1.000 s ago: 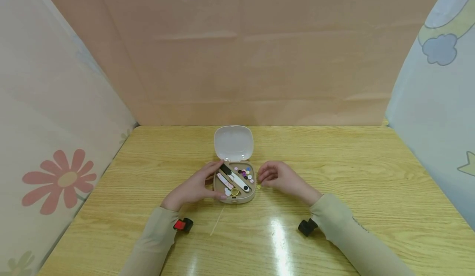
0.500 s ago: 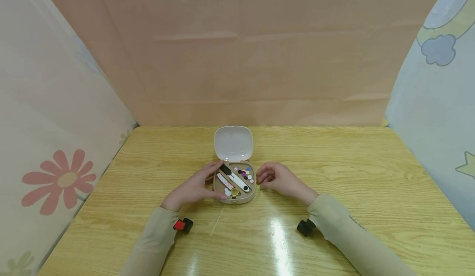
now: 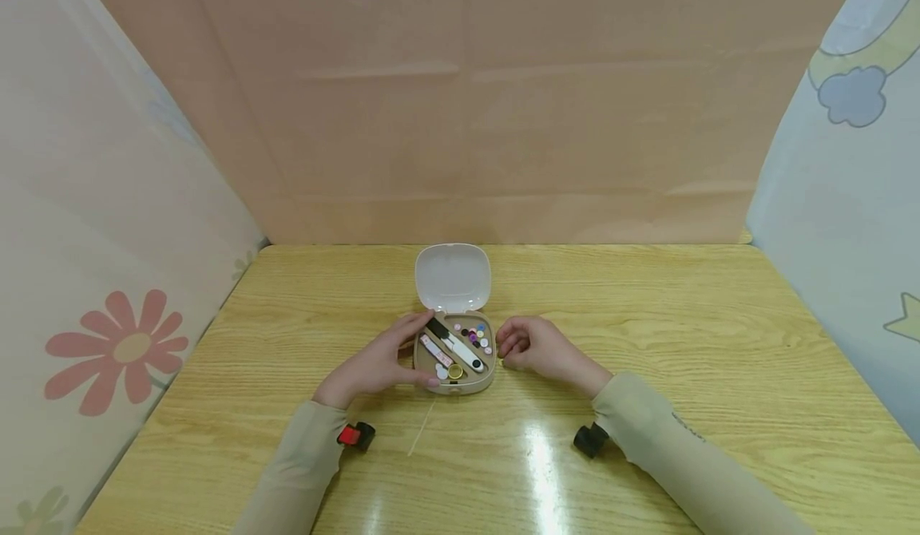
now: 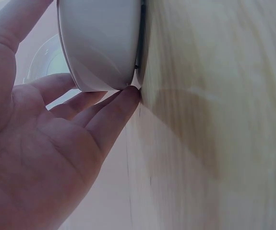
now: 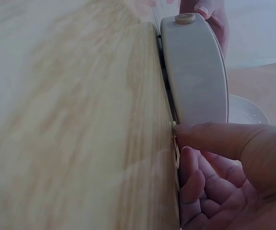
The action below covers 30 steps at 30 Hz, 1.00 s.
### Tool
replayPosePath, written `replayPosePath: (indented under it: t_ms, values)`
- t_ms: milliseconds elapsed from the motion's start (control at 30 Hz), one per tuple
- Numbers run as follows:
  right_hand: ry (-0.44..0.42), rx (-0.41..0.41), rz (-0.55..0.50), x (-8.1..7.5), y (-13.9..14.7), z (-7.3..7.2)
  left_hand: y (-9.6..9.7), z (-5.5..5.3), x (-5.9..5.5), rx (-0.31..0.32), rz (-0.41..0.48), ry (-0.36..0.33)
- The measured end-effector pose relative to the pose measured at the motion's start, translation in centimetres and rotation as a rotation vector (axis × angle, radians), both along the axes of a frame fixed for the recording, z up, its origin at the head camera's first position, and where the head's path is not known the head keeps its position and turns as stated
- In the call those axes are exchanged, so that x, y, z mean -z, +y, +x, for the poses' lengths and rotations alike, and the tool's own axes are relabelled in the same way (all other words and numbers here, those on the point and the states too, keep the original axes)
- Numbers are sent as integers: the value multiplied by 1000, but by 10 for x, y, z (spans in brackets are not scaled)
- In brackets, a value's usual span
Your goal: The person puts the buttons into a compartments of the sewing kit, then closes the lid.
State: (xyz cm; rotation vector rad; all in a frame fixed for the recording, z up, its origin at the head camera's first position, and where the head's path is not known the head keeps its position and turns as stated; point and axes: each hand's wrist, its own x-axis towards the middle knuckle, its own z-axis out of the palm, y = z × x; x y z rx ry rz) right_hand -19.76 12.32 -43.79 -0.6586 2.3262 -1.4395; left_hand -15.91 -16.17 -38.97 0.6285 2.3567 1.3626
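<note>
An open beige sewing box (image 3: 474, 388) stands mid-table with its white lid (image 3: 453, 277) tipped back. My left hand (image 3: 377, 362) grips its left side, thumb at the front and fingers farther back; in the left wrist view the fingertips meet the box's wall (image 4: 99, 43). Inside lie a slim white tool with a black end (image 3: 460, 349), a pink-patterned strip (image 3: 434, 351), a gold ring-shaped piece (image 3: 455, 371) and several coloured buttons (image 3: 481, 337). Right of the box, my right hand (image 3: 541, 350) pinches at a small yellow button (image 5: 174, 125) on the table, fingers curled.
A thin pale stick (image 3: 421, 429) lies on the wooden table (image 3: 647, 303) before the box. A brown paper backdrop (image 3: 460, 120) rises behind, with patterned cloth at both sides. Dark wrist cameras (image 3: 591, 441) sit near both cuffs.
My right hand has shifted slightly left toward the box and closed in around the yellow button, which is now more covered. The left hand and box have stayed put.
</note>
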Motion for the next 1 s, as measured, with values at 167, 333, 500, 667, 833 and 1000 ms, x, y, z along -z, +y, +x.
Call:
replayPosePath:
  t_ms: [167,333,500,667,833,1000]
  values:
    - [5,-3,8,-2,0,0,0,0,0,-10,-4,-4]
    - [3,-2,8,-3,-1,0,0,0,0,-13,-2,-8]
    - [-5,0,5,-3,0,1,0,0,0,-4,2,-7]
    - [-3,-9,13,-4,0,1,0,0,0,0,4,-2]
    - [4,-24,18,-5,0,2,0,1,0,-4,-1,0]
    - [15,-35,34,-4,1,2,0,1,0,-6,2,-4]
